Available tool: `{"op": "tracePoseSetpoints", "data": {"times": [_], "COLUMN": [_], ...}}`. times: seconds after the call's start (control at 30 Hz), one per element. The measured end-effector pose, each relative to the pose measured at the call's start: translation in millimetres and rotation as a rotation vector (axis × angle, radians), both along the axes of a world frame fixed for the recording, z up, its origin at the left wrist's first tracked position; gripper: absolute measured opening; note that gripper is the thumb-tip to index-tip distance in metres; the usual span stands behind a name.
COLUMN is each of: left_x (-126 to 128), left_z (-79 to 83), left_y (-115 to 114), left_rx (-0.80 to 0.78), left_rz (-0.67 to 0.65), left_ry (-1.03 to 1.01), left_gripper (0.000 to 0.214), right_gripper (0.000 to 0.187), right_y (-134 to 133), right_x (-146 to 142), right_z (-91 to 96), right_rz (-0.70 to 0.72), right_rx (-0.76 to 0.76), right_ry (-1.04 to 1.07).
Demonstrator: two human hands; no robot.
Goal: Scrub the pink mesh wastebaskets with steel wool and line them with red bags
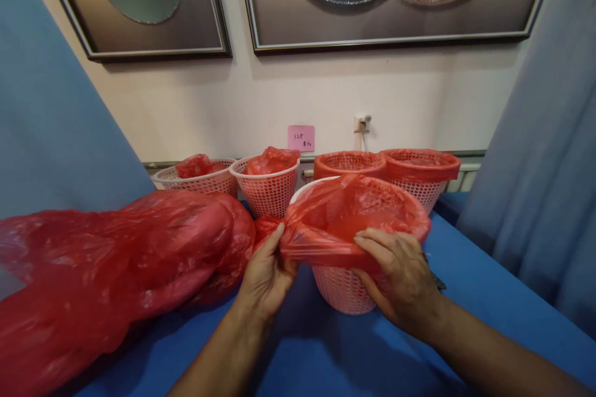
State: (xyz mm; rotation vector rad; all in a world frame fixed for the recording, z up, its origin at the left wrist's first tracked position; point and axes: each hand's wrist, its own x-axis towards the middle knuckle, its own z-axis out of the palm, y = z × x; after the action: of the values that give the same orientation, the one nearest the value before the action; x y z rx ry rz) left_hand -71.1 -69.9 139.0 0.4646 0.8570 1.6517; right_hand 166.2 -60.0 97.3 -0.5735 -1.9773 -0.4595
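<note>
A white mesh plastic basket [343, 290] stands on the blue table in front of me, with a red plastic bag [354, 214] stretched over most of its rim. My left hand [266, 274] pinches the bag's edge at the basket's left side. My right hand [401, 279] is closed on the bag's folded edge at the front right of the rim. Part of the white rim at the back left is still bare.
A big heap of red plastic bags [112, 267] lies at the left. Behind stand several more baskets: two with bunched red bags inside [267, 189], two with bags fitted over the rims [421, 167]. Blue curtains [540, 186] flank both sides; a wall is close behind.
</note>
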Motion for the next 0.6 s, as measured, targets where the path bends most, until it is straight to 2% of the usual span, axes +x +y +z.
{"op": "tracePoseSetpoints", "data": {"times": [0.13,0.27,0.37,0.43,0.47,0.53,0.6], "left_x": [-4.9,-12.5,-17.7,-20.4,-21.5,-23.9,-27.4], "left_z": [-9.5,-19.2,-12.7,-1.6,4.9,17.6,27.8], "left_y": [24.2,47.0,51.7,50.3,49.6,50.5,56.1], "left_rx": [0.031,0.052,0.156,0.271,0.322,0.369,0.346], "left_rz": [0.051,0.064,0.213,0.332,0.348,0.294,0.205], "left_ry": [0.064,0.138,0.249,0.471,0.625,0.922,1.118], "left_gripper": [0.021,0.025,0.03,0.033,0.038,0.049,0.046], "right_gripper": [0.045,0.041,0.039,0.038,0.038,0.037,0.037], "right_y": [0.5,-1.7,-2.8,-3.0,-3.2,-3.9,-4.1], "right_x": [1.6,1.5,0.6,-0.4,-1.1,-3.0,-4.4], "right_z": [-2.5,0.0,1.8,2.4,2.5,2.3,1.1], "right_rz": [0.017,0.015,0.02,0.024,0.023,0.021,0.024], "right_rx": [-0.008,-0.02,-0.037,-0.038,-0.037,-0.035,-0.031], "right_ry": [-0.007,0.0,0.01,0.017,0.022,0.031,0.035]}}
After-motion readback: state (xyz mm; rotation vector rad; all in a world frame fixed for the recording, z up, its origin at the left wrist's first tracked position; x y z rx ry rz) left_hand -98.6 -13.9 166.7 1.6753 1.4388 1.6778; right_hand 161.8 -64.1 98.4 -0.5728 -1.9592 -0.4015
